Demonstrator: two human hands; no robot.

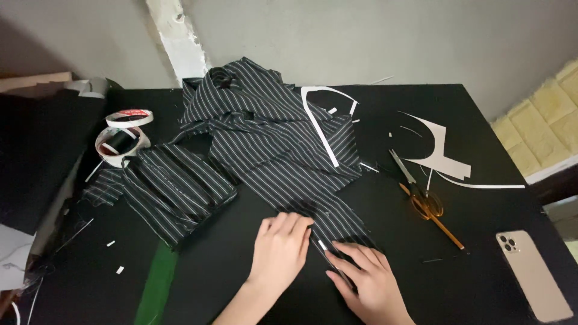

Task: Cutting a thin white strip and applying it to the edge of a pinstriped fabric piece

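Head view, looking down on a matte black bench. Both hands are lying at the lower centre of the frame on the near end of a long black fabric strip with thin white pinstripes, which is running from the upper centre down to the hands. The left hand is pressing flat, fingers released and spread, just beside the cloth's near edge. The right hand is resting palm down with its fingertips touching the cloth; whether it is pinching a small white-tipped object there cannot be told. A second, folded piece of the same striped fabric is lying at centre left. Two white tape rolls are sitting at upper left. Scissors with amber handles are lying right of centre, crossing a yellow pencil. White paper offcuts are scattering across the upper right, and a pale gold smartphone is lying face down at lower right.
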